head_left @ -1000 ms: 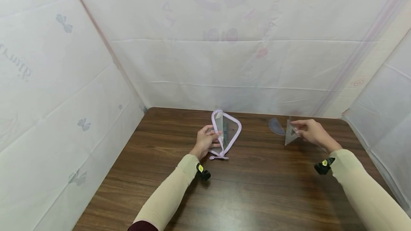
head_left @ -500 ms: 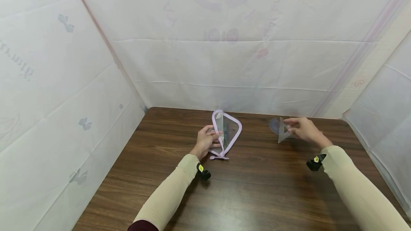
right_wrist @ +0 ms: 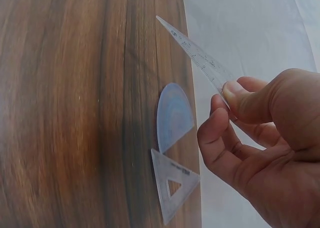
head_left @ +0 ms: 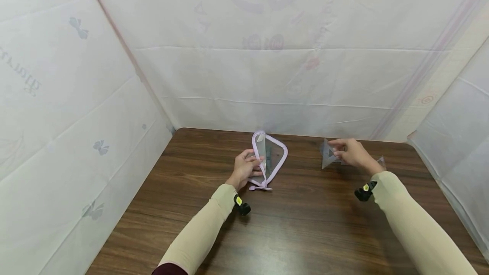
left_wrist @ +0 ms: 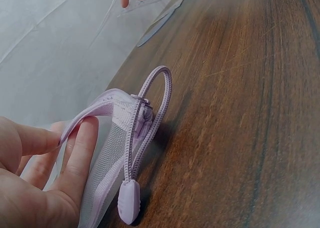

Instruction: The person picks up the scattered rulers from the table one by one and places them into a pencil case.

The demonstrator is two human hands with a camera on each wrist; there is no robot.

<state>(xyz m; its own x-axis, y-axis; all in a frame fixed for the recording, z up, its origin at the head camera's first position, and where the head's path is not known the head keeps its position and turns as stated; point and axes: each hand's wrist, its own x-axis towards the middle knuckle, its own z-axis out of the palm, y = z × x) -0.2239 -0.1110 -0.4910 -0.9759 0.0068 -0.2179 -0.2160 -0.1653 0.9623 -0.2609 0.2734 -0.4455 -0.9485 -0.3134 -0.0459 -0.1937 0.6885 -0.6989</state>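
Note:
My left hand (head_left: 243, 166) pinches the rim of a mesh zipper pouch (head_left: 283, 156) with lilac edging, holding its mouth apart. A corded zipper pull (left_wrist: 129, 200) hangs from it in the left wrist view. Through the mesh shows a greenish strip (head_left: 268, 159), its kind unclear. At the back right, my right hand (head_left: 353, 155) holds a clear set square (right_wrist: 200, 60) between thumb and fingers, raised off the table. Below it lie a bluish protractor (right_wrist: 175, 115) and a second clear set square (right_wrist: 167, 193), close together; the head view shows them mostly hidden.
The brown wooden table (head_left: 290, 232) has its back edge against a white printed sheet (head_left: 244, 79). More sheeting (head_left: 57, 139) hangs on the left, and on the right side too. Bare wood lies between the pouch and the protractor.
My right hand has moved left with the set square, which now stands in front of the protractor. The left hand and the pouch have stayed in place.

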